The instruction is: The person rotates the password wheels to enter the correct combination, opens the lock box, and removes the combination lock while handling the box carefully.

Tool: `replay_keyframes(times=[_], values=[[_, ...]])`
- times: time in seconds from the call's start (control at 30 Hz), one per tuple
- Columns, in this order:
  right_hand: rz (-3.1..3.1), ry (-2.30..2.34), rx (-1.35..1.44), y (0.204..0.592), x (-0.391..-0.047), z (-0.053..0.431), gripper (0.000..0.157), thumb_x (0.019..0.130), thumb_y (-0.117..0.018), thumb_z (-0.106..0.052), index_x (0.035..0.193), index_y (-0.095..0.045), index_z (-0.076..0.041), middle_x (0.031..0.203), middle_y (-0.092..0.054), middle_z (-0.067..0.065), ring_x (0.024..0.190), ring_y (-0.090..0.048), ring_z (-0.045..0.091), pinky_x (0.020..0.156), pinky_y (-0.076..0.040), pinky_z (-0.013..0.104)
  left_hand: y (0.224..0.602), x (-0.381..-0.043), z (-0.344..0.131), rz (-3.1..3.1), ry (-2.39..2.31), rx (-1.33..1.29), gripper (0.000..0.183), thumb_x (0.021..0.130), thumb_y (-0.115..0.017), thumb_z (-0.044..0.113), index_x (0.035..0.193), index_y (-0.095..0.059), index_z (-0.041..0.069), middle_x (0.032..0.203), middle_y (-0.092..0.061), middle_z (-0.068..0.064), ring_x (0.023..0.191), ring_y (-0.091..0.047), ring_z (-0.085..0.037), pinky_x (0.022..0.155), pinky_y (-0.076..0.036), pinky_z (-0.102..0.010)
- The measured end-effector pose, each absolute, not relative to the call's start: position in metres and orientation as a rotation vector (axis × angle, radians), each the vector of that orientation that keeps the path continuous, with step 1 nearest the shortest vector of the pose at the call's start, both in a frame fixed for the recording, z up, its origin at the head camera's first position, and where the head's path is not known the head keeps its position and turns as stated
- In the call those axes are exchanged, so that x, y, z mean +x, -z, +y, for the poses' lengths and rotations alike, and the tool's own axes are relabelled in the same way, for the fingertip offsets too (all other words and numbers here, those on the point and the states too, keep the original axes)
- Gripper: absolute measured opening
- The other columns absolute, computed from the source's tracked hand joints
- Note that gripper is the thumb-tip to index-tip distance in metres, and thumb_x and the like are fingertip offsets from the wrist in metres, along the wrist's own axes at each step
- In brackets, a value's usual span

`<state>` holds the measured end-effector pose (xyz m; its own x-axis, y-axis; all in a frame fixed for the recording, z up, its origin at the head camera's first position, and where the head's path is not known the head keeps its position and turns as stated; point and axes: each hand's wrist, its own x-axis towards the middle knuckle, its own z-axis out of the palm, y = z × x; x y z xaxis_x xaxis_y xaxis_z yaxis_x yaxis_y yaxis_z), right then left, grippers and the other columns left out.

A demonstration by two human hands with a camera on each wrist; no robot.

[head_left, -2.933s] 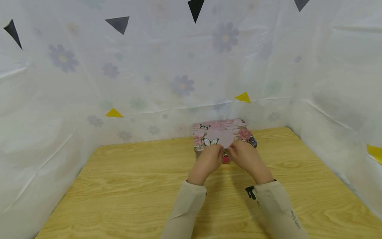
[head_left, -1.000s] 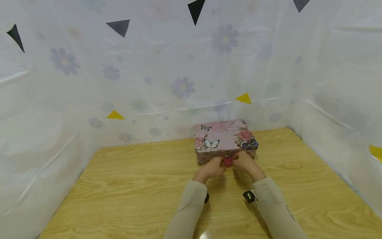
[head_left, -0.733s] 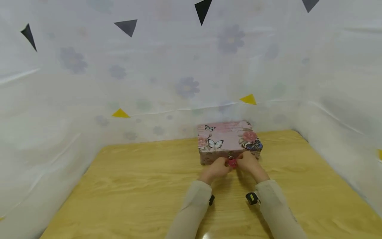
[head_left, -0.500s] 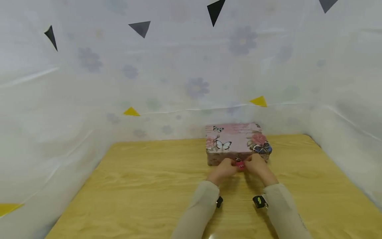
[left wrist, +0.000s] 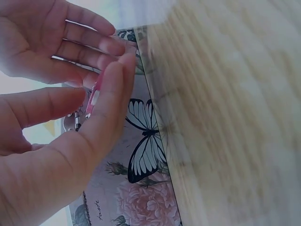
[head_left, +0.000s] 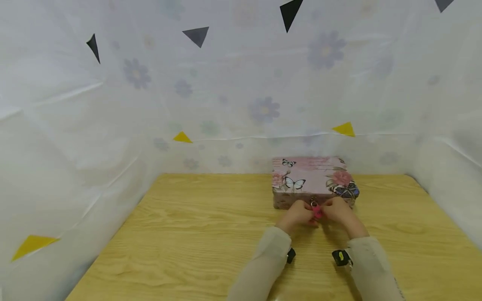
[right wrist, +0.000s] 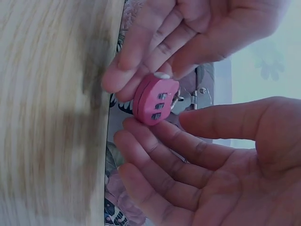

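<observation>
One yellow triangle (head_left: 34, 246) sticks to the white sheeting (head_left: 124, 121) far out near 9 o'clock, if you take the pink padlock (head_left: 317, 211) as the centre of your dial. Another shows at 10. Moving right, you have a black wrist device (head_left: 291, 255) at 7 o'clock, and just beside the centre, at 9, your left hand (head_left: 299, 213) — it pinches the padlock between thumb and fingers.

Straight up at 12 stands the flowered box (head_left: 315, 171), lid down, on the wood-grain table (head_left: 203, 225) near the back sheeting; its white butterfly (head_left: 295, 184) lies towards 11. The padlock hangs at the box's metal clasp (right wrist: 203, 98), number wheels showing in your right wrist view; whether it is locked, you cannot tell.

At 3 o'clock your right hand (head_left: 340, 212) rests its fingertips against the padlock's edge — fingers nearly straight, thumb apart. Beyond, towards 1 o'clock, sits a third yellow triangle.
</observation>
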<state>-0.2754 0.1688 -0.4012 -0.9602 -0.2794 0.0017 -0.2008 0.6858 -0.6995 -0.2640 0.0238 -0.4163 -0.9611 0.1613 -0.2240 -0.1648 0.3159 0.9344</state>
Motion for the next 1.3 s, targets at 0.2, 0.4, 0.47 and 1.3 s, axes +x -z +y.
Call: replay_keyframes(times=[0.2, 0.4, 0.47, 1.3], values=[[2.787, 1.147, -0.445, 0.4003, -0.2754, 0.1716, 0.023, 0.085, -0.053, -0.006, 0.078, -0.067, 0.010, 0.063, -0.059, 0.005, 0.057, -0.049, 0.013, 0.051, -0.042, 0.027, 0.4166, -0.2638, 0.0254, 2.195, -1.808, -0.069, 0.012, 0.089, -0.051, -0.012, 0.092, -0.062, -0.015, 0.085, -0.067, -0.031, 0.088, -0.067, -0.043, 0.074, -0.059, -0.036], [2.750, 1.188, -0.442, 0.4023, -0.2749, 0.1725, 0.022, 0.085, -0.052, -0.005, 0.068, -0.061, 0.006, 0.053, -0.047, -0.004, 0.050, -0.043, 0.011, 0.047, -0.038, 0.026, 0.4150, -0.2657, 0.0268, 2.127, -1.846, -0.105, 0.012, 0.090, -0.049, -0.014, 0.097, -0.058, -0.014, 0.087, -0.067, -0.032, 0.089, -0.066, -0.045, 0.075, -0.059, -0.039], [2.729, 1.206, -0.436, 0.4028, -0.2749, 0.1721, 0.022, 0.085, -0.051, -0.005, 0.068, -0.061, 0.005, 0.051, -0.045, -0.005, 0.049, -0.041, 0.011, 0.047, -0.036, 0.026, 0.4156, -0.2668, 0.0265, 2.107, -1.851, -0.108, 0.011, 0.089, -0.048, -0.015, 0.094, -0.058, -0.014, 0.089, -0.066, -0.032, 0.090, -0.065, -0.046, 0.075, -0.059, -0.040], [2.083, 1.661, -0.288, 0.4077, -0.2795, 0.1654, 0.022, 0.094, -0.048, -0.004, 0.091, -0.064, 0.011, 0.070, -0.063, -0.004, 0.064, -0.060, 0.004, 0.064, -0.055, 0.022, 0.4175, -0.2683, 0.0221, 2.112, -1.876, -0.010, 0.012, 0.092, -0.048, -0.012, 0.087, -0.053, -0.002, 0.090, -0.064, -0.037, 0.090, -0.063, -0.050, 0.070, -0.059, -0.038]])
